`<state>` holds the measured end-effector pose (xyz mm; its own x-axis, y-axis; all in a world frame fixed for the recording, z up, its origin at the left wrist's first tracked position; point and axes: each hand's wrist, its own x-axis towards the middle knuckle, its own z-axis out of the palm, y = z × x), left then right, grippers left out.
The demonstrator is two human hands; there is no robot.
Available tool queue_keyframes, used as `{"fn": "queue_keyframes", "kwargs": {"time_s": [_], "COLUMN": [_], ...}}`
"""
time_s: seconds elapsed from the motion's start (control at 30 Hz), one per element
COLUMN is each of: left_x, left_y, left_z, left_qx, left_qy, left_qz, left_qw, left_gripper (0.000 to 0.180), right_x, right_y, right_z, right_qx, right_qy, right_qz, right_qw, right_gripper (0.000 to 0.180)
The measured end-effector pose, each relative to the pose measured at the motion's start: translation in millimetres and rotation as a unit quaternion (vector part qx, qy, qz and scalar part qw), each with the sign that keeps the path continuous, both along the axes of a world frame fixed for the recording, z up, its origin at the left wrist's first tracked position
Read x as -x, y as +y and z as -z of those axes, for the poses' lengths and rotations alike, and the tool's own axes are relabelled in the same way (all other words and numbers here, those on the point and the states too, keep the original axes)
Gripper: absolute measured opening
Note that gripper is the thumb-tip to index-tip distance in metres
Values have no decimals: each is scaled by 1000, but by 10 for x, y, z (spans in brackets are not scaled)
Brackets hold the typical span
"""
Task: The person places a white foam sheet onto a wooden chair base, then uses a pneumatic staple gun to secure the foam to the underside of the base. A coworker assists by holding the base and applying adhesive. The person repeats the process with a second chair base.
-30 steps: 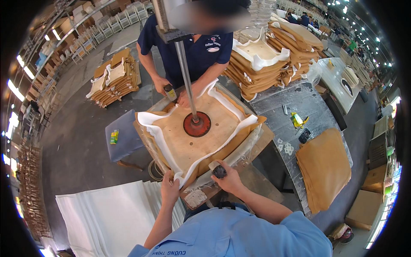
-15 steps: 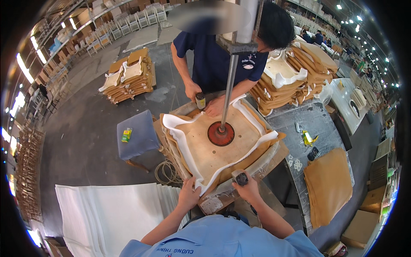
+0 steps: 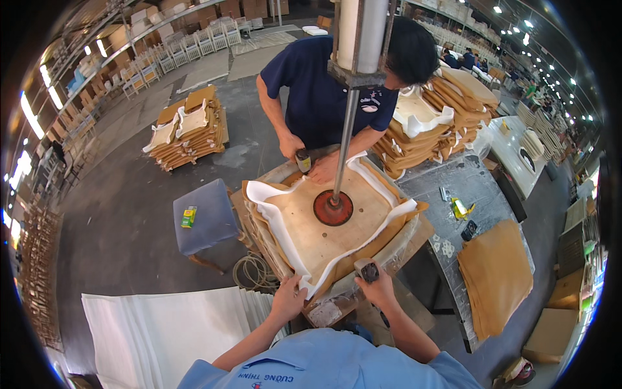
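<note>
1. Nearest the wearer, the left hand (image 3: 289,299) pinches the white foam edge (image 3: 285,243) at the near corner of the seat board (image 3: 317,223), fingers clenched on the foam and the tan cover under it.
2. Just right of that corner, the right hand (image 3: 379,292) is wrapped around a stapler gun (image 3: 367,270), its nose at the board's near right edge.
3. The step in hand looks like fastening the cover along the near edge: one hand pulls it taut, the other brings the tool in. The next move would call for keeping the fold tight and setting the nose squarely on the rim.
4. At the board's centre, a red press disc (image 3: 333,207) on a steel rod (image 3: 344,146) pins it down.
5. At the board's far edge, a co-worker's hand (image 3: 291,144) grips a second stapler (image 3: 302,160); their other hand (image 3: 322,172) lies flat on the foam.
6. Beyond the board stand stacked seat pads (image 3: 424,126); to its left sits a blue stool (image 3: 204,220).
7. Since half a second ago the view has tipped, so the board sits lower and more central, while both of the wearer's hands stay at the near corner.
</note>
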<state>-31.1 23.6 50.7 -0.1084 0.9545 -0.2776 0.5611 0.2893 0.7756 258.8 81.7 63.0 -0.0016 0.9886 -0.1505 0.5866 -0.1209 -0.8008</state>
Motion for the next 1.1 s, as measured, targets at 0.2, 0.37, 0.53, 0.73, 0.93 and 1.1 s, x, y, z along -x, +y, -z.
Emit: {"fn": "queue_keyframes", "kwargs": {"time_s": [0.2,0.37,0.53,0.73,0.93,1.1], "left_x": [-29,41,42,70,98,108], "left_y": [-42,-63,-63,-55,-23,-53], "left_z": [-4,125,147,116,67,182], "left_qx": [36,-4,5,6,65,-7], "left_qy": [-30,-1,-1,19,-43,18], "left_qz": [-2,19,21,24,26,33], "left_qw": [999,1000,1000,1000,997,999], "left_gripper": [56,55,56,55,52,49], "right_x": [-38,-6,16,24,3,-4], "right_y": [1,-40,-78,-39,-31,-22], "right_z": [87,59,27,37,77,58], "right_qx": [-22,-18,-30,-18,-4,-18], "right_qy": [-1,0,13,-3,-10,-3], "right_qz": [18,28,36,32,41,31], "right_qw": [1000,999,999,999,999,999], "right_gripper": [69,69,68,70,74,72]}}
